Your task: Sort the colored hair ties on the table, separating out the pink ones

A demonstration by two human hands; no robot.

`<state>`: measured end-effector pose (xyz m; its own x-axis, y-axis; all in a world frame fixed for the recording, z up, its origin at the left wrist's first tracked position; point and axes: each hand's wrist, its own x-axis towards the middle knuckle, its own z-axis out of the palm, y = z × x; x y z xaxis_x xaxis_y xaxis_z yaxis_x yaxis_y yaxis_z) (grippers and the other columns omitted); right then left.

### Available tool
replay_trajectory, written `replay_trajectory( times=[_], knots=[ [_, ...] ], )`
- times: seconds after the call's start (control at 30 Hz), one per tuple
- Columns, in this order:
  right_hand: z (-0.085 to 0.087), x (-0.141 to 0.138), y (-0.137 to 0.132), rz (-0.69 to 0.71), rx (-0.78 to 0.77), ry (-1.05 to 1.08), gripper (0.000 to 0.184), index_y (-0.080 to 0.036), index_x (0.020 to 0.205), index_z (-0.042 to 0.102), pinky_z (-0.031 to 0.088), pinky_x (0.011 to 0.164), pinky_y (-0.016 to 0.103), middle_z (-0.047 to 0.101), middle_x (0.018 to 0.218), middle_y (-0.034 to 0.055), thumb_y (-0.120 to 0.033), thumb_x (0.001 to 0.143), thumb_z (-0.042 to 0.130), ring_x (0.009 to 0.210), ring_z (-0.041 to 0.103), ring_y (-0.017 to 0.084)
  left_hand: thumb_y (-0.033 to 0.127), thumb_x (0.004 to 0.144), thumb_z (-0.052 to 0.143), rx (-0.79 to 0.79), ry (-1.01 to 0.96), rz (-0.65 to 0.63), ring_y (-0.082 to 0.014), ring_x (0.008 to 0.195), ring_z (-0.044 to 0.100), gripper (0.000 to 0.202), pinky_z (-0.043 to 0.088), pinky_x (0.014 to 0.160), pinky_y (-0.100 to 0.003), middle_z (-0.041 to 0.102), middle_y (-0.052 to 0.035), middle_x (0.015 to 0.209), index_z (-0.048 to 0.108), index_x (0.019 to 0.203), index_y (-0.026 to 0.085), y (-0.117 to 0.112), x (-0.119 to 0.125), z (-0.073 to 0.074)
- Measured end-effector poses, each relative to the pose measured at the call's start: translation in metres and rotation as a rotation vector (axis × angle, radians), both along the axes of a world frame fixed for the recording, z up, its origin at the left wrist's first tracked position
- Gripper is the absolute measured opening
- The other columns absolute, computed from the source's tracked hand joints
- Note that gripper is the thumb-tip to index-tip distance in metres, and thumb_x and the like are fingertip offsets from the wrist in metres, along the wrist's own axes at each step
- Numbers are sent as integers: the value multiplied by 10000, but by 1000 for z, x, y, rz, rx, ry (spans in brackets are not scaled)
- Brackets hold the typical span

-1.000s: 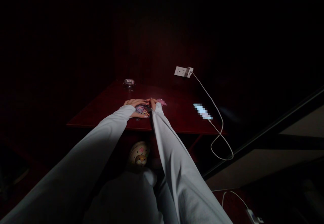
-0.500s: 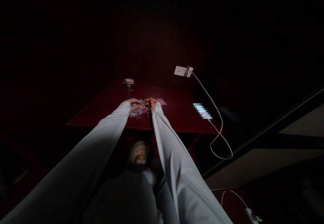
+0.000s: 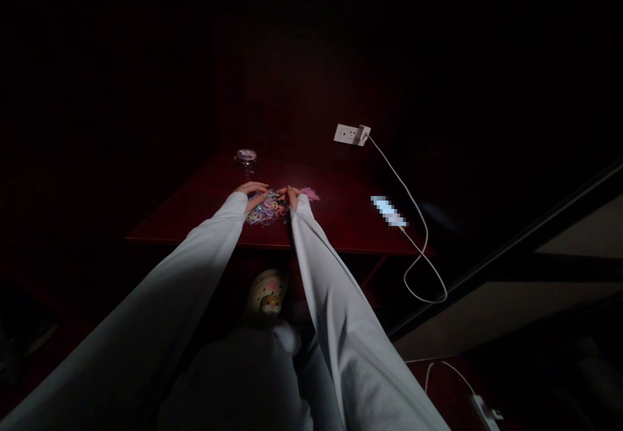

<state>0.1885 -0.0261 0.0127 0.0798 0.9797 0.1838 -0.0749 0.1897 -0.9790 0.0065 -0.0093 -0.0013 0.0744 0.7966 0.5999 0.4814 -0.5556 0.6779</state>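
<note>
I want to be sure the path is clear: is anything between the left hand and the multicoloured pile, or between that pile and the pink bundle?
Nothing visible stands between the left hand and the multicoloured pile. The right hand stands between the pile and the pink bundle.

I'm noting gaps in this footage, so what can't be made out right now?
Pixelated device: head view, details masked by blocks.
Right hand: head view, grip too small and dim.
Colorful pile: head view, pieces too small; left hand hides part.
Power strip: head view, cut off by bottom edge.
</note>
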Motion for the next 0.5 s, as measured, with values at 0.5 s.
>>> replay_trajectory(
  times=[0.5],
  knots=[
    [8,-3,-3,-8,-80,-64,419,-171,924,768,494,499,209,685,694,-5,-484,1096,549,514,584,100,346,1088,463,12,40,196,-296,1210,663,429,383,1235,-548,806,-57,1170,799,853,218,-41,-8,29]
  ],
)
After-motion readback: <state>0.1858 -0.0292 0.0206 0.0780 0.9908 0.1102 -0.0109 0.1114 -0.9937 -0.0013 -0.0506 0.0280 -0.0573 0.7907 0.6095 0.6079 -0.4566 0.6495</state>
